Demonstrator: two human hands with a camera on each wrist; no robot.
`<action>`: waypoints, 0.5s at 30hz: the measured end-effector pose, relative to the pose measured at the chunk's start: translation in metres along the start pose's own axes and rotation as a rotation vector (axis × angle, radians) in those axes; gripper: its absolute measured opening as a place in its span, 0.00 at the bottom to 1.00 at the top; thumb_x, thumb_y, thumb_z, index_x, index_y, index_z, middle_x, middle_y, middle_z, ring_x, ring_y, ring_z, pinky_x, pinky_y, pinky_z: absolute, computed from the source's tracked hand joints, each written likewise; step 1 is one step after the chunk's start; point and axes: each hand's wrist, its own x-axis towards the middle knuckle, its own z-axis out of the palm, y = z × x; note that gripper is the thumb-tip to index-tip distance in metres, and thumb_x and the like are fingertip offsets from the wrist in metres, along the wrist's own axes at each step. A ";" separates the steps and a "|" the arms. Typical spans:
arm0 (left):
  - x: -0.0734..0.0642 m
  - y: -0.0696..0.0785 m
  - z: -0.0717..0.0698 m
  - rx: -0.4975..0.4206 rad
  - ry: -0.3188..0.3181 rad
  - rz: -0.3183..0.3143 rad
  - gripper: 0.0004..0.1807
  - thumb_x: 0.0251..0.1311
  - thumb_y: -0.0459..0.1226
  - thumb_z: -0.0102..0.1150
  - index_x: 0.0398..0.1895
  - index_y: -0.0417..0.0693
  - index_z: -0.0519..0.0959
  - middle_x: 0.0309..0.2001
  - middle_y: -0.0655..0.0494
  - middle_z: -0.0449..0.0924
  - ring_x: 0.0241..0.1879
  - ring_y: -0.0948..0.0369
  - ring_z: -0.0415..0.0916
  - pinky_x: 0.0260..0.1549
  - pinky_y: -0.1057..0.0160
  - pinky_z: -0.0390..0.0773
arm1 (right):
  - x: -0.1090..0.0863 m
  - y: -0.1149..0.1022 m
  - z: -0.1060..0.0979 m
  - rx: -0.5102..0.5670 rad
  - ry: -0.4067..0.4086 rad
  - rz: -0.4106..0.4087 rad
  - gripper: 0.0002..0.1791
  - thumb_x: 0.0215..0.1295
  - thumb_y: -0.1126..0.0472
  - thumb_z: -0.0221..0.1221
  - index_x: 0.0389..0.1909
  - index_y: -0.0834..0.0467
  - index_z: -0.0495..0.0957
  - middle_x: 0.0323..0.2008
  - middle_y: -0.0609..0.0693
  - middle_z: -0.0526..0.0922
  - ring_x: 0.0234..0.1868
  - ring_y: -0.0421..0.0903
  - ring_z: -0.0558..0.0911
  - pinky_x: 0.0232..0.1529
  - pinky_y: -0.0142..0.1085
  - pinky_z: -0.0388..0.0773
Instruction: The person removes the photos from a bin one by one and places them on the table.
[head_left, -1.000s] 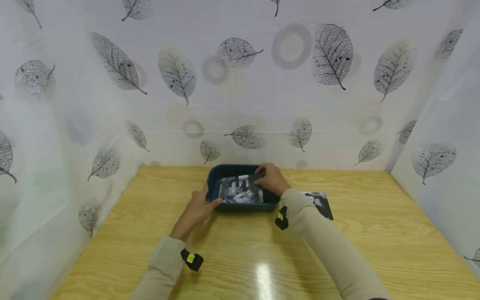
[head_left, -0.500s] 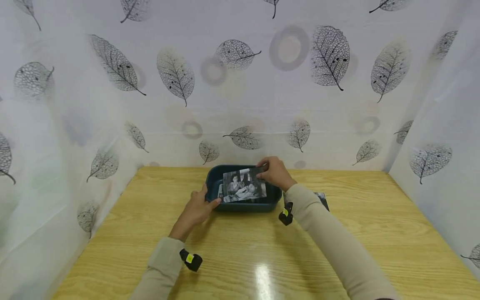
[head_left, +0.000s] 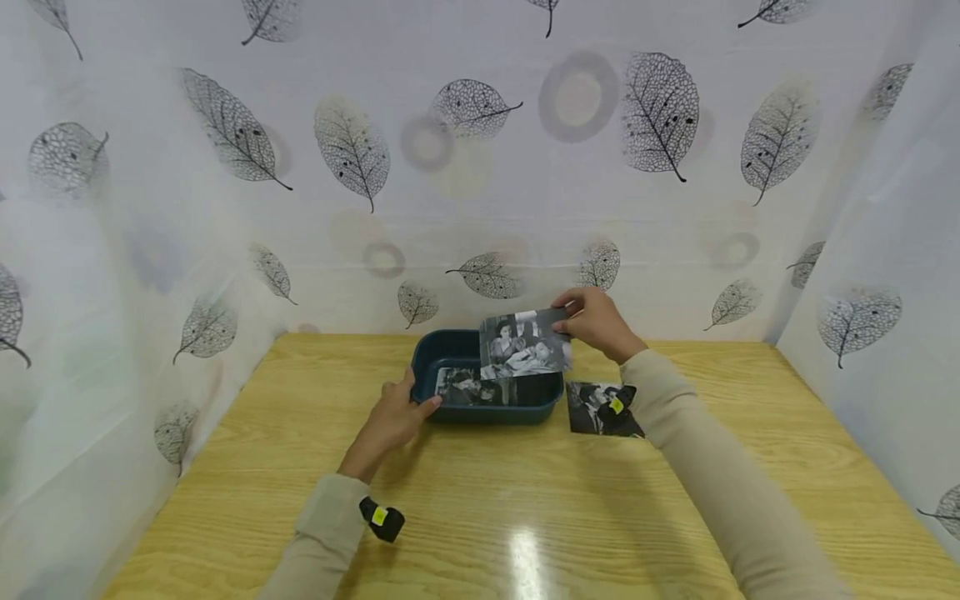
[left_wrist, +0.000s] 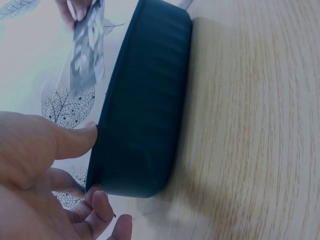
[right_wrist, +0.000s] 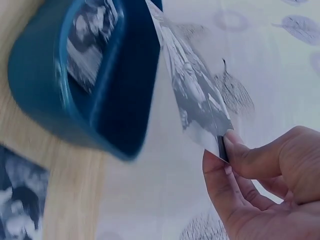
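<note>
A dark teal plastic tub (head_left: 495, 416) stands near the back edge of the table. My left hand (head_left: 388, 423) holds its left end, thumb on the rim and fingers around the corner, as the left wrist view shows. Between thumb and fingers, my right hand (head_left: 602, 325) pinches the corner of a black-and-white photo (head_left: 517, 348), raised and tilted over the tub's right part. Inside the tub lies another black-and-white photo (right_wrist: 90, 37), partly covered by the raised one in the head view. On the table right of the tub is a further photo (head_left: 587, 410), below my right wrist.
The wood-grain table (head_left: 465, 500) ends at a pale leaf-patterned curtain (head_left: 495, 200), which also hangs along both sides. A black wrist camera (head_left: 384, 521) sits on my left wrist, and another overlaps the loose photo in the head view.
My right hand has lifted the photo out of the tub, up and to the right, uncovering a photo underneath. My left hand has stayed on the tub's left end.
</note>
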 end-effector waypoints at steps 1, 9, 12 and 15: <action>0.000 0.000 0.000 0.006 0.001 0.002 0.44 0.75 0.46 0.54 0.80 0.35 0.41 0.74 0.22 0.44 0.71 0.29 0.53 0.66 0.34 0.59 | -0.002 0.002 -0.005 -0.001 0.002 0.003 0.18 0.65 0.70 0.66 0.56 0.67 0.80 0.46 0.65 0.80 0.42 0.56 0.82 0.41 0.42 0.83; -0.001 0.000 -0.003 0.033 0.004 0.006 0.44 0.76 0.45 0.53 0.80 0.33 0.41 0.73 0.20 0.46 0.69 0.29 0.57 0.63 0.34 0.64 | -0.013 0.022 -0.039 -0.005 0.013 0.014 0.19 0.67 0.71 0.63 0.58 0.70 0.77 0.47 0.67 0.77 0.44 0.57 0.80 0.41 0.38 0.82; -0.001 0.000 -0.003 0.035 0.001 0.011 0.44 0.75 0.45 0.53 0.80 0.33 0.41 0.73 0.19 0.46 0.69 0.28 0.57 0.64 0.34 0.62 | -0.020 0.029 -0.053 -0.021 0.021 0.030 0.19 0.69 0.70 0.62 0.59 0.70 0.76 0.48 0.67 0.77 0.45 0.57 0.79 0.41 0.37 0.81; -0.001 0.000 -0.001 0.036 -0.001 0.020 0.44 0.76 0.45 0.53 0.80 0.33 0.41 0.72 0.19 0.46 0.69 0.28 0.56 0.64 0.34 0.62 | -0.028 0.035 -0.067 -0.035 0.026 0.043 0.19 0.70 0.70 0.61 0.60 0.70 0.76 0.49 0.67 0.76 0.45 0.56 0.79 0.41 0.36 0.81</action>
